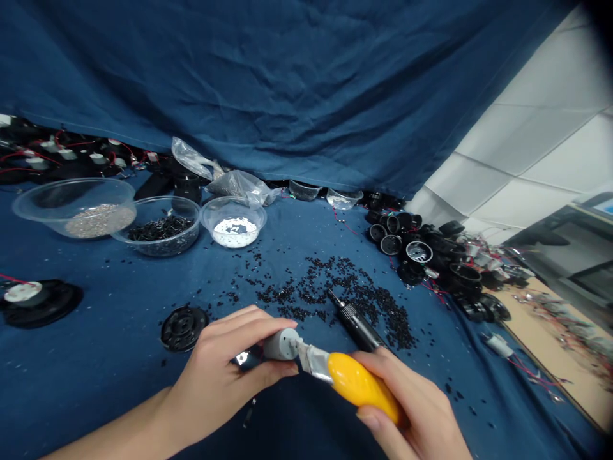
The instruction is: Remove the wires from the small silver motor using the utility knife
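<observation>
My left hand (225, 370) grips a small silver cylindrical motor (281, 344) between thumb and fingers, low in the middle of the view. My right hand (412, 409) holds a yellow-handled tool (357, 383) whose flat metal tip (313, 359) touches the end of the motor. A black pen-like screwdriver (357, 324) lies on the blue cloth just behind the right hand. A round black cover (183, 328) rests left of the left hand.
Three clear bowls stand at the back left: grey bits (79, 207), black parts (160, 227), white bits (234, 222). Small black pieces (335, 291) are scattered mid-table. A heap of black round housings with wires (431, 262) lies at right. A blue cloth (287, 83) hangs behind.
</observation>
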Available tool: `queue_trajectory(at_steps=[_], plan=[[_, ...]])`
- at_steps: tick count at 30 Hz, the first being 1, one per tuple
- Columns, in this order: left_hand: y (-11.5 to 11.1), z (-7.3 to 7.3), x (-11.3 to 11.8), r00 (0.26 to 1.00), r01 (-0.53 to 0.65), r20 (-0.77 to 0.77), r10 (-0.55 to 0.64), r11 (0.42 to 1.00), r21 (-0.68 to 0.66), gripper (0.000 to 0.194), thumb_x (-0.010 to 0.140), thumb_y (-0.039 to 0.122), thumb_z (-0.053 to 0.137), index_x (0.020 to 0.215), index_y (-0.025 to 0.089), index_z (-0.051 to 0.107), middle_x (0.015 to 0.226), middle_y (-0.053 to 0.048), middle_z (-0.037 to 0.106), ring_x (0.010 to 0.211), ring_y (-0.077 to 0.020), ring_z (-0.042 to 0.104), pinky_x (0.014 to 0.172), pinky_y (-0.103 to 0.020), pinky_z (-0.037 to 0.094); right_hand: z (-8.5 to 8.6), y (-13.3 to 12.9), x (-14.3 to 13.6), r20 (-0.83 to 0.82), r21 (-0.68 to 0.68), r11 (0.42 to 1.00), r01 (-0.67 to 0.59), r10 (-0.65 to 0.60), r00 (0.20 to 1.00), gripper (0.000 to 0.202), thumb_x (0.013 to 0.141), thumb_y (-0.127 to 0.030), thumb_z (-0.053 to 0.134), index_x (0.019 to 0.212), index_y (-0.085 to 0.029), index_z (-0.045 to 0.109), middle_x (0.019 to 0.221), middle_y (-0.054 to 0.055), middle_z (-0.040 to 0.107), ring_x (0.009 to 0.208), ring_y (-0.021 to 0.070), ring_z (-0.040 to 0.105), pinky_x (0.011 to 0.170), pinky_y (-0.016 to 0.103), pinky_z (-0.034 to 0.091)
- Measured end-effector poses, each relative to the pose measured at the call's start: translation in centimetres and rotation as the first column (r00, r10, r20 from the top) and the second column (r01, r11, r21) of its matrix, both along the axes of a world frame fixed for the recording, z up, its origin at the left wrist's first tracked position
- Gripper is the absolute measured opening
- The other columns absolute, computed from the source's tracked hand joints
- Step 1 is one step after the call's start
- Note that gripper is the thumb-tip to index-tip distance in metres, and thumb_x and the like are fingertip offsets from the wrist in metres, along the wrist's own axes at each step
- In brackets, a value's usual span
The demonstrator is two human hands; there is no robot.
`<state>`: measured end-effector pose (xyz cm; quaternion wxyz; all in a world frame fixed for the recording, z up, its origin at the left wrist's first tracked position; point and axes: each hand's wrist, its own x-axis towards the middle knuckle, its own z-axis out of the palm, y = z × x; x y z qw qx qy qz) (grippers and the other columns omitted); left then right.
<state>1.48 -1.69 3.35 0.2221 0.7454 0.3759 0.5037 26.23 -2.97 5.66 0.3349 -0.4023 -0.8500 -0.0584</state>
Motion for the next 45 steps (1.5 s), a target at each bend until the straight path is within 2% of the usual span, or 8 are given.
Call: queue_trajectory(at_steps=[4,6,9,12,16,19,23,45], plan=[[0.4,0.2,-0.2,0.998,-0.041,-0.047,0.042,0.999,0.033,0.017,0.087,0.024,0.069,0.105,0.022,0.067,0.083,0.001,0.069,0.071,-0.0123,0.063,0.066,-0.022,0.05,-0.2,0.0,-0.5,-0.083,-0.212,0.977,-0.031,0.014,0.996,0.031,0.094,-0.047,0.049,0.096,-0.02,0.063,0.074,-0.001,0.068,0.059,0.0094,0.065,0.054,0.016,0.05],[0.3,0.2,-0.1,0.998,-0.037,-0.055,0.04,0.998,0.058,0.018,0.087,0.022,0.069,0.105,0.021,0.067,0.084,0.001,0.07,0.072,-0.0124,0.063,0.067,-0.022,0.05,-0.3,0.4,-0.6,-0.112,-0.329,0.944,0.023,-0.063,0.992,0.028,0.095,-0.042,0.047,0.096,-0.019,0.064,0.072,-0.001,0.066,0.055,0.0086,0.061,0.05,0.015,0.047],[-0.2,0.1,0.1,0.998,0.034,-0.05,-0.032,0.998,0.049,0.024,0.087,0.024,0.07,0.11,0.021,0.065,0.085,0.0,0.069,0.072,-0.012,0.063,0.068,-0.021,0.051,-0.2,1.2,-0.1,-0.115,-0.396,0.901,0.178,-0.241,0.964,0.027,0.096,-0.039,0.047,0.098,-0.019,0.065,0.073,-0.001,0.067,0.055,0.0078,0.06,0.051,0.014,0.046],[-0.4,-0.1,0.1,0.997,0.054,-0.049,-0.053,0.998,0.014,0.026,0.087,0.022,0.07,0.112,0.022,0.064,0.084,0.0,0.068,0.071,-0.0113,0.062,0.066,-0.02,0.05,0.1,1.3,0.8,-0.134,-0.351,0.917,0.191,-0.25,0.959,0.025,0.096,-0.038,0.047,0.096,-0.019,0.065,0.071,-0.002,0.066,0.055,0.0066,0.059,0.05,0.011,0.045],[0.1,-0.5,-0.2,0.999,0.031,-0.04,-0.029,0.999,0.031,0.027,0.086,0.02,0.071,0.112,0.021,0.065,0.086,-0.001,0.069,0.072,-0.0122,0.061,0.067,-0.022,0.049,0.3,0.2,1.3,-0.12,-0.201,0.978,0.053,-0.078,0.99,0.031,0.095,-0.044,0.046,0.093,-0.019,0.064,0.08,0.0,0.072,0.064,0.0091,0.067,0.058,0.012,0.051],[0.2,-0.6,-0.2,0.999,0.04,-0.019,-0.039,0.999,0.028,0.028,0.086,0.02,0.07,0.114,0.02,0.065,0.085,-0.001,0.068,0.072,-0.0118,0.06,0.067,-0.022,0.049,0.2,-0.5,1.2,-0.057,-0.126,0.992,-0.014,0.007,0.998,0.04,0.094,-0.052,0.045,0.09,-0.02,0.067,0.081,0.002,0.074,0.07,0.0127,0.071,0.06,0.015,0.054],[0.2,-0.6,-0.1,0.997,0.074,-0.004,-0.074,0.997,0.031,0.03,0.088,0.022,0.069,0.117,0.02,0.064,0.084,-0.001,0.067,0.072,-0.012,0.06,0.068,-0.022,0.05,-0.1,-0.6,0.9,-0.017,-0.109,0.994,-0.024,0.022,1.0,0.045,0.092,-0.056,0.045,0.088,-0.019,0.069,0.08,0.003,0.075,0.072,0.0153,0.073,0.06,0.018,0.056],[0.1,-0.6,-0.1,0.997,0.067,-0.025,-0.066,0.997,0.029,0.028,0.091,0.028,0.065,0.118,0.021,0.064,0.084,-0.003,0.067,0.071,-0.0134,0.061,0.066,-0.024,0.05,-0.2,-0.5,0.4,-0.026,-0.015,1.0,0.015,-0.015,1.0,0.044,0.094,-0.056,0.042,0.088,-0.021,0.068,0.08,-0.002,0.075,0.071,0.0117,0.073,0.061,0.015,0.056]])
